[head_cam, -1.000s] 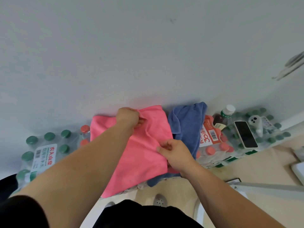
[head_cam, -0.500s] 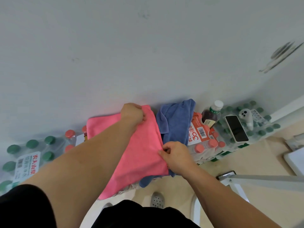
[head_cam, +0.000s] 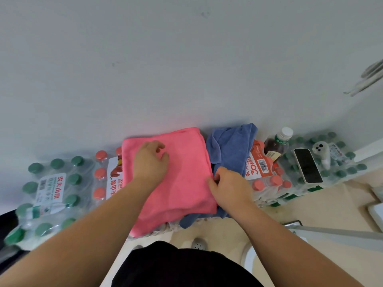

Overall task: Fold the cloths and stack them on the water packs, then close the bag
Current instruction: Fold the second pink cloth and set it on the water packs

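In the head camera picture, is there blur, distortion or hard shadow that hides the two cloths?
Head view: the wide lens bows the row of water packs and the base of the wall; light is soft and even, with a faint shadow behind the pink cloth; it and the blue cloth look sharp, and nothing hides them.

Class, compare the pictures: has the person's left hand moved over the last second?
Yes. Judged against the blue cloth, the left hand has drawn back from the pink cloth's far corner toward the person.
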